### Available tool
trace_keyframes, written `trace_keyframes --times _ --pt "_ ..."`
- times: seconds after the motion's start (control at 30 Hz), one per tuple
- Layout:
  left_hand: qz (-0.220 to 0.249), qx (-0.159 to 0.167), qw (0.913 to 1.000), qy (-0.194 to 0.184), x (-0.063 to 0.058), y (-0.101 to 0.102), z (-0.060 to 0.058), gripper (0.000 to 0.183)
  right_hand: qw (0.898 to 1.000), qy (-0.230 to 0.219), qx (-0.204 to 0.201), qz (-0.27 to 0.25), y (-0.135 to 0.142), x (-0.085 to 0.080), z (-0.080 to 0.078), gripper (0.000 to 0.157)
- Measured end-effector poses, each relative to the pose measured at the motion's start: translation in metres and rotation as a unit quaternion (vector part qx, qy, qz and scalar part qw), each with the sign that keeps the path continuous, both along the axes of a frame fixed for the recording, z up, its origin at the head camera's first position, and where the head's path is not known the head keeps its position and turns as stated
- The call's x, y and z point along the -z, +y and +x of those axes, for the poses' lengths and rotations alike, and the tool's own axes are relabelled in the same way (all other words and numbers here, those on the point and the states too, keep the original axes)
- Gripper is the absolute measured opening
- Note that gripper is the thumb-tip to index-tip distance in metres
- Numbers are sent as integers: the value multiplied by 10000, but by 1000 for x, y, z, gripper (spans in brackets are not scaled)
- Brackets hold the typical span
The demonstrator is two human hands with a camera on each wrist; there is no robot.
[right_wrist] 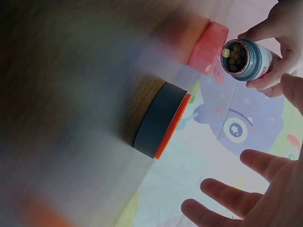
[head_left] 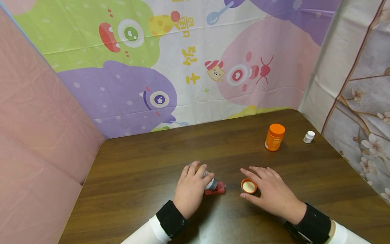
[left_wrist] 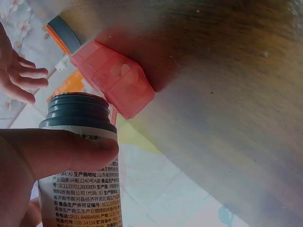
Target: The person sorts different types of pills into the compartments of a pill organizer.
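Observation:
My left hand (head_left: 189,189) grips an uncapped supplement bottle (left_wrist: 80,184) with a dark grey neck and a printed label. The bottle is tilted, its mouth turned toward a red translucent pill box (left_wrist: 116,78) on the table. Several brownish tablets (right_wrist: 236,57) show inside the mouth, with a paler one at the rim. Some rounded pieces show through one end of the pill box. My right hand (head_left: 271,191) has its fingers spread around the bottle cap (head_left: 248,186), which lies with its cream inside up. In the right wrist view the fingers stand apart from that cap.
An orange jar (head_left: 275,137) with an orange lid stands toward the back right of the brown wooden table (head_left: 146,159). Farther right, near the table edge, is a small white bottle (head_left: 309,137). A cartoon-printed cloth (head_left: 195,98) hangs behind the table.

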State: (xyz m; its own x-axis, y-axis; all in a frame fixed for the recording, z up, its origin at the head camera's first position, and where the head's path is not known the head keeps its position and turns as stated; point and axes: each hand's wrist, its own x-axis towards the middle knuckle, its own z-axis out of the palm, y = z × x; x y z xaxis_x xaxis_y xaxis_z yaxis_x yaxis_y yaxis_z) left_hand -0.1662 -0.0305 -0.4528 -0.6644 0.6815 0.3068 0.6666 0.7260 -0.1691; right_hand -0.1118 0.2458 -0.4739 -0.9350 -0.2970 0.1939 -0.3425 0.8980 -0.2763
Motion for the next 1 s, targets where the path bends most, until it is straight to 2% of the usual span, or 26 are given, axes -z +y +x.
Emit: trace_keyframes --times 0.7,1.0 --pt "24 -130 9997 -193 2 0 1 48 10000 25 -3 51 0 0 2 80" --pt "210 -117 9995 198 3 -2 1 47 10000 -12 -28 8 1 0 0 79"
